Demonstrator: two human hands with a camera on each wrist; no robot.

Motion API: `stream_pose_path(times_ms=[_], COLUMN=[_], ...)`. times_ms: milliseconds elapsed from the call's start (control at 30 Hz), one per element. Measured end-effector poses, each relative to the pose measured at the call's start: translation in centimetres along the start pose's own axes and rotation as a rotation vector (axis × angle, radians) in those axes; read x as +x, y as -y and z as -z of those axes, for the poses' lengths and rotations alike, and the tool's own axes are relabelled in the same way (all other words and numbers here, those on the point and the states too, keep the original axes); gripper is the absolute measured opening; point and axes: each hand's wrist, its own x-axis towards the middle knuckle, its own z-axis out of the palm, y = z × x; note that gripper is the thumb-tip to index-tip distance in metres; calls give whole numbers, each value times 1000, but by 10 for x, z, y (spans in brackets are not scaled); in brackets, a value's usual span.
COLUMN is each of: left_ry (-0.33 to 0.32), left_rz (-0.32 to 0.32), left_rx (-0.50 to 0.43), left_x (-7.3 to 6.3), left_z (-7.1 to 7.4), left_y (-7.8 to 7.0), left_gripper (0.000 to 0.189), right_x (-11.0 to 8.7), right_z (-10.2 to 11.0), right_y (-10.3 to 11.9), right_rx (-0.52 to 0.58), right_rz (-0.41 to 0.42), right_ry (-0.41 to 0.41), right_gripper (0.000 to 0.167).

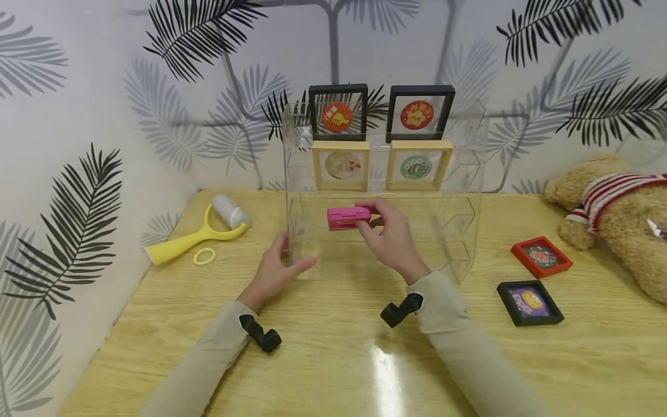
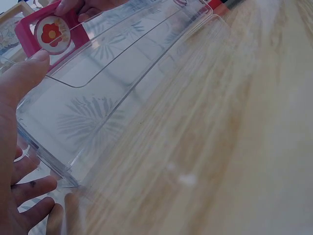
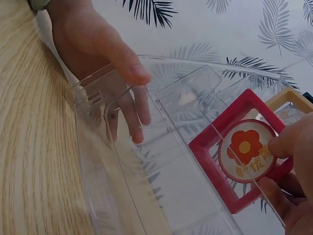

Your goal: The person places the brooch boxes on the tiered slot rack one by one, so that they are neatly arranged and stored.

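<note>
A clear tiered display rack (image 1: pixel 385 260) stands on the table. My right hand (image 1: pixel 391 234) pinches a pink picture frame (image 1: pixel 341 219) at its right side, over the rack's lower tiers. In the right wrist view the pink frame (image 3: pixel 230 198) shows a round red-flower picture and lies partly behind a clear panel. At the rack's left end my left hand (image 1: pixel 276 269) holds its side, the thumb across the front and the fingers round the outer side. Two black-edged frames (image 1: pixel 339 138) (image 1: pixel 419 90) stand on the top tier, with two pale-wood frames (image 1: pixel 341 186) (image 1: pixel 417 186) below.
On the right lie a red frame (image 1: pixel 542 256) and a black frame (image 1: pixel 530 303), near a teddy bear (image 1: pixel 620 231) in a striped garment. To the left are a yellow Y-shaped toy (image 1: pixel 182 244), a whitish cylinder (image 1: pixel 229 211) and a yellow ring (image 1: pixel 204 256). A leaf-patterned wall (image 1: pixel 219 116) stands behind.
</note>
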Motion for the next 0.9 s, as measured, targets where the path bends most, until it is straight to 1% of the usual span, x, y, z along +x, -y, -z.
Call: stream_pose_path(times_ms=[67,167,267,367,467,533,700,767,900], left_ry=[-1,6,12,3,-10,-14,0,0,-4], left_rz=[1,5,14,26,25,21,23,18,17], left_rx=[6,9,15,11,2,-7,-13,-10,-1], left_x=[1,2,2,3,3,2,-8,-8,-2], left_z=[0,1,3,4,5,5,5,3,1], left_y=[0,0,0,-1,-1,-3,-29,-26,-3], left_gripper=[68,68,67,66,66,66,64,63,65], right_x=[0,0,1,3,5,5,-1,-5,-13], right_z=[-1,-2,-1,-2,-2,-3,2,6,14], right_y=[2,3,4,4,4,4,3,2,4], right_rx=[-12,-7,-23,-43,-54,-50,-28,-14,-30], right_rz=[16,6,-6,-22,-46,-57,-51,-49,-45], right_ry=[-5,-19,-28,-45,-57,-49,-5,15,31], right_gripper=[32,36,31,27,27,28,34,37,45])
